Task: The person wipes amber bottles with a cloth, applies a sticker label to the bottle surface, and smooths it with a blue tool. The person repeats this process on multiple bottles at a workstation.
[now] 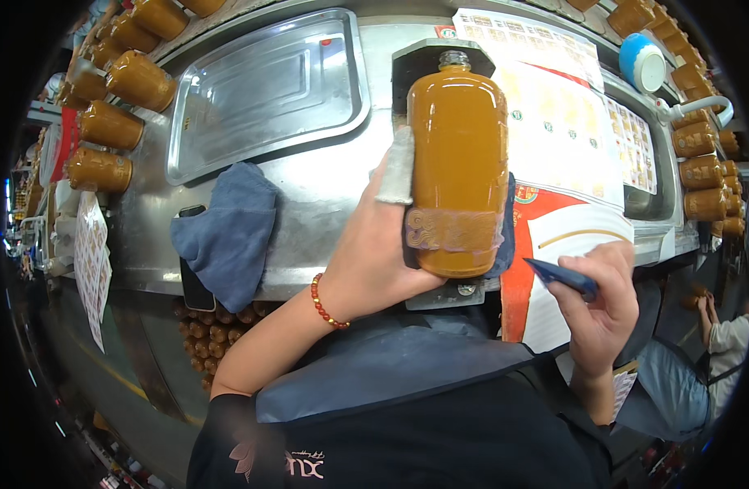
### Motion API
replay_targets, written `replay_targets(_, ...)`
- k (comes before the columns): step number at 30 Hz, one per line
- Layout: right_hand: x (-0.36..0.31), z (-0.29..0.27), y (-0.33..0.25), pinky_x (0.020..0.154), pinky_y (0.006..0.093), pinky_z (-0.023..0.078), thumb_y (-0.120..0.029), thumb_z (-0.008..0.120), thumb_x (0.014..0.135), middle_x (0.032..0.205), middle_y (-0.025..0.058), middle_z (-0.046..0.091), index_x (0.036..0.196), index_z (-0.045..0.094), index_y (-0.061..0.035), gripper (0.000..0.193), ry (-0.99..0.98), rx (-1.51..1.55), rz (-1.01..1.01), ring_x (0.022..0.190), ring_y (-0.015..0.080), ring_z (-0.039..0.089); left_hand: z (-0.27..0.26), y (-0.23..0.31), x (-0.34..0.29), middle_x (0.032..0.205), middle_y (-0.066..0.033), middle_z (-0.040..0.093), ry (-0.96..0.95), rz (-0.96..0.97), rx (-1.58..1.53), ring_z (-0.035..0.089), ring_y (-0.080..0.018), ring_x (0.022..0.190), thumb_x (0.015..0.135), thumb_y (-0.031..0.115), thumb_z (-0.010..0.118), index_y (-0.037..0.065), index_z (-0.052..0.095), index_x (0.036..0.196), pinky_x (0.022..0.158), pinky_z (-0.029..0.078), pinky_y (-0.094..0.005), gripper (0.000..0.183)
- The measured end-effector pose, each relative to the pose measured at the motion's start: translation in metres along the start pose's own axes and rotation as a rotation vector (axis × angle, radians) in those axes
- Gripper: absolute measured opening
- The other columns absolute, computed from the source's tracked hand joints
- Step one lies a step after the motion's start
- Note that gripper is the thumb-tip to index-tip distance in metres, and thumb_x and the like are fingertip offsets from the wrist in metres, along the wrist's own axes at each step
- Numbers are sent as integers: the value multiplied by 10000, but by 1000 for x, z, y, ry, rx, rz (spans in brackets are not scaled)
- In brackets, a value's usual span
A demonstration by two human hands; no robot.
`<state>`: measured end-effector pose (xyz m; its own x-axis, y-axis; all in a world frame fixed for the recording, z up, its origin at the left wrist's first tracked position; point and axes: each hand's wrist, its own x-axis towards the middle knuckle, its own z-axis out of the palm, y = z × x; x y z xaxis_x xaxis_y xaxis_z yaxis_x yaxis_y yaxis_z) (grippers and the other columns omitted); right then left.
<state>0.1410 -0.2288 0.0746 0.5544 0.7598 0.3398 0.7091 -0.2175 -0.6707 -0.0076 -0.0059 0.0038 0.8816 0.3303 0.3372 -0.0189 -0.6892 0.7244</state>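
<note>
My left hand [374, 253] is closed around a large glossy amber bottle [457, 155], with a whitish sleeve covering one finger along its side. The bottle's clear threaded neck is uncapped and points away from me. A translucent patterned band [454, 231] wraps its near end. Behind the bottle shows a dark angular metal stand [400, 72], and a dark blue cloth [507, 236] peeks out at its right. Just to the right, my right hand [604, 301] grips a dark blue pointed tool [563, 277], its tip apart from the bottle.
A metal tray [268, 98] lies on the steel table, near a blue cloth [236, 220] over a phone [196, 281]. Printed sticker sheets [558, 122] cover the right side. Amber bottles [109, 122] line both sides. A blue-white roll [643, 63] stands far right; another person [729, 350] is beyond.
</note>
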Motion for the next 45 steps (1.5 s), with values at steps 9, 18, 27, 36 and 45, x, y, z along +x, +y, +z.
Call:
replay_targets(9,0,10,-1,879,242,485,64,743,882,1078,63,644,1197,644,44,331,-67,516,416,982,113,608,2,-9,-5,1591,-326,284,-49,-43,-169,277,-470,1503,683,476,939,-52,305,1545,1229,281,-506,1194)
replay_targets(18,-2,12,6,865,218,490,74,697,921,1099,59,619,1211,620,47,300,-10,504,383,975,92,599,25,-11,-11,1631,-298,215,87,-288,-600,177,-410,1556,1001,495,657,-69,228,1589,1257,185,-479,921)
replay_targets(27,-2,17,10,868,215,474,56,706,928,1095,53,615,1191,629,47,274,0,510,409,963,94,589,27,-17,-14,1641,-278,195,88,-287,-711,185,-383,1553,999,426,686,-71,224,1593,1258,194,-455,902)
replay_targets(36,-3,18,12,865,212,486,47,712,932,1080,45,629,1203,631,40,283,4,532,438,964,85,597,18,-17,-11,1629,-274,225,8,-255,-575,182,-399,1549,947,461,744,-62,213,1596,1253,212,-469,988)
replay_targets(45,-4,21,10,862,210,496,55,707,929,1068,44,650,1233,628,41,315,5,584,492,953,82,613,12,-16,-9,1630,-310,191,-31,-212,-491,165,-448,1544,779,561,866,-48,226,1589,1255,210,-523,1198)
